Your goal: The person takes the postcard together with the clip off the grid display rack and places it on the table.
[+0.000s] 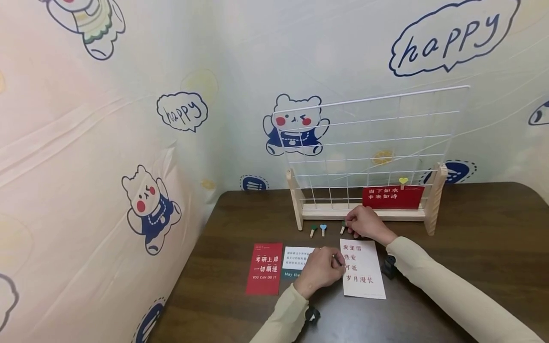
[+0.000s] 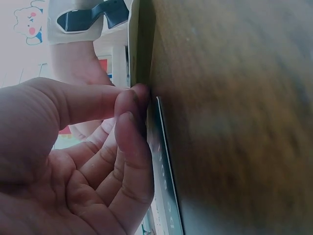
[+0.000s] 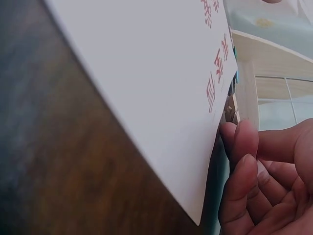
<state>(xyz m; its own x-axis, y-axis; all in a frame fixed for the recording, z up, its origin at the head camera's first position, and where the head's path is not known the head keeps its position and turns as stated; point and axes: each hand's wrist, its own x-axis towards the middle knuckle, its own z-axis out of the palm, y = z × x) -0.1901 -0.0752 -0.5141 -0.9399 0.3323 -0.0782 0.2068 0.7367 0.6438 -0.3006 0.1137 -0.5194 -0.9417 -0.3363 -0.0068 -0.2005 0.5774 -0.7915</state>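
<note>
My left hand (image 1: 321, 269) pinches the left edge of a white card (image 1: 364, 286) with red Chinese writing, between thumb and fingertips. In the left wrist view that card (image 2: 133, 44) stands edge-on, a little tilted off the table. Beyond the card's top edge, my right hand (image 1: 366, 224) pinches the head of a small wooden clip (image 1: 342, 230), its fingertips hiding part of it. The right wrist view has the thumb and forefinger (image 3: 244, 137) together beside the clip (image 3: 231, 108). To the left lie a green-heart clip (image 1: 313, 230) and a blue-heart clip (image 1: 323, 229).
A white wire grid (image 1: 364, 138) stands in a wooden base (image 1: 326, 213) at the back. A yellow-heart clip (image 1: 403, 181) holds a red card (image 1: 392, 199) on it. Another red card (image 1: 264, 274) and a white-and-green card (image 1: 293, 255) lie left on the brown table (image 1: 206, 290).
</note>
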